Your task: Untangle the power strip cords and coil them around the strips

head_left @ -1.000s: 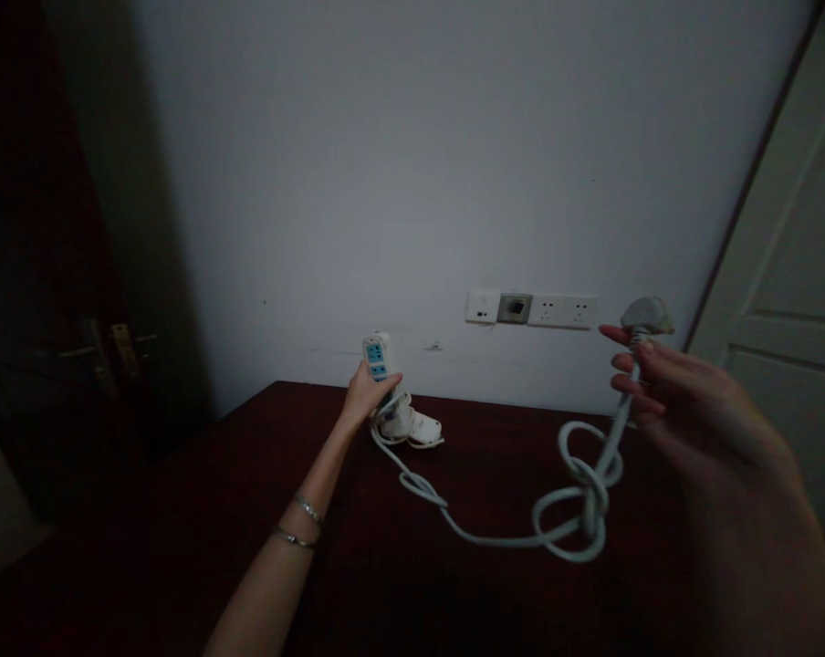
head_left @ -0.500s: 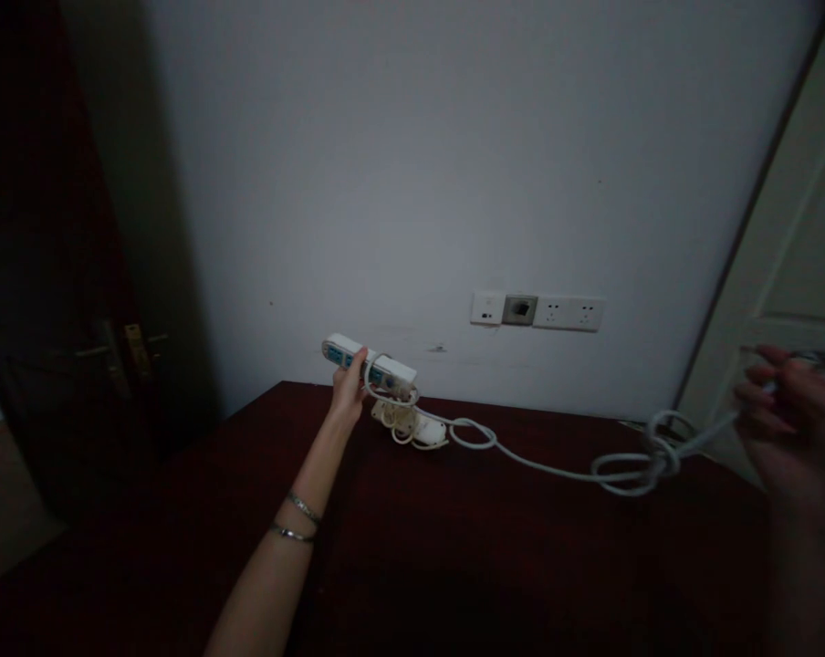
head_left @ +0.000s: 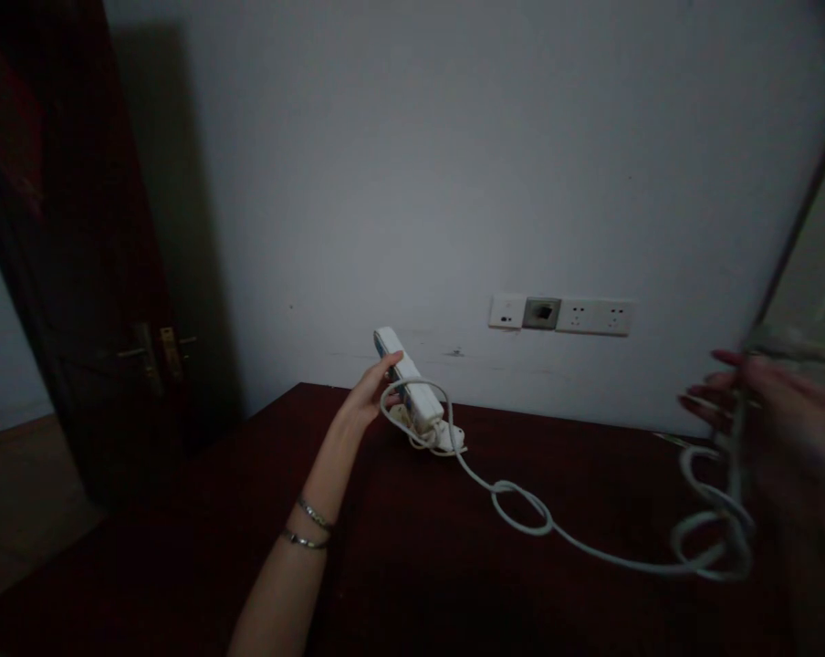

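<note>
My left hand (head_left: 370,391) grips a white power strip (head_left: 412,376) with a blue socket face, tilted above the table. The strip's white cord (head_left: 594,550) loops round its lower end, sags to the right with a loose loop in it, and gathers into a tangle near my right hand (head_left: 761,401). That hand, blurred at the right edge, is closed on the cord, and a pale blurred end shows above its fingers. Behind the held strip, a second white power strip (head_left: 452,436) with its own coiled cord lies on the table, partly hidden.
The dark red table (head_left: 412,547) runs up to a grey wall. A row of wall sockets (head_left: 594,317) is mounted above it. At the left stands a dark door (head_left: 90,301) with a handle; a pale door (head_left: 813,265) is at the right.
The held power strip has turned steeper, its white side now facing me. My right hand has dropped slightly, and the cord hangs lower, its tangle closer to that hand. The view has shifted left.
</note>
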`<state>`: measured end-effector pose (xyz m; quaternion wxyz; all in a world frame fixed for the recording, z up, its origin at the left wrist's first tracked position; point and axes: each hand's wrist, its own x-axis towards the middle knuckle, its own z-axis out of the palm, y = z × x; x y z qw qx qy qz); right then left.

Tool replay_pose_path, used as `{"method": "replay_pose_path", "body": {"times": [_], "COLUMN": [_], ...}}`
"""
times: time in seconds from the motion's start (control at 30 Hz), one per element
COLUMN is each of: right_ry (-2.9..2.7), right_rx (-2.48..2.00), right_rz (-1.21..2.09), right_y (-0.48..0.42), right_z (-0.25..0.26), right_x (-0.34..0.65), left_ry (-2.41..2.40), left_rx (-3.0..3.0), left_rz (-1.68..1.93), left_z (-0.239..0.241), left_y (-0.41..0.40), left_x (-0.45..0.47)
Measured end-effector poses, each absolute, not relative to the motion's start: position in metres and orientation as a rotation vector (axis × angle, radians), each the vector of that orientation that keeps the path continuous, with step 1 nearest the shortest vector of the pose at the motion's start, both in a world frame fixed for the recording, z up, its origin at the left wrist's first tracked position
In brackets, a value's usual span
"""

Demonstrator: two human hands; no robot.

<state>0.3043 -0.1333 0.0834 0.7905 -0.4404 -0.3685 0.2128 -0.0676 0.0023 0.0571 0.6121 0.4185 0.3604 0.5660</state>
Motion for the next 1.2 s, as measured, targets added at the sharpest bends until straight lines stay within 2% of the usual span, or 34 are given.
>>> {"method": "replay_pose_path", "body": {"times": [0.1, 0.23, 0.5, 0.93, 1.07, 1.2], "right_ry": [-0.843, -1.097, -1.283, -1.389, -1.353, -1.239], "right_rx": [-0.889, -0.948, -0.796, -0.839, -0.876, -0.96], "right_rz": [0.646, 0.839, 1.159, 1.035, 0.898, 0.781], "right_y": [-0.126, -0.104, -0.086, -0.1, -0.102, -0.107], "right_z": [0.091, 0.077, 0.048, 0.06, 0.063, 0.069], "right_x": [0.24, 0.184, 0.152, 0.181, 0.205, 0.221], "left_ry": [0.772, 0.688, 0.683, 0.554, 0.517, 0.658], "left_rx": [1.042, 1.154, 1.155, 0.753, 0.608, 0.721], "left_rz": [1.259, 1.212, 1.258, 1.715, 1.662, 1.521], "left_z": [0.063, 0.066, 0.067, 0.063, 0.063, 0.059], "left_y": [-0.013, -0.031, -0.036, -0.01, 0.005, 0.017], "left_x": [-0.053, -0.033, -0.024, -0.044, -0.07, -0.09]}}
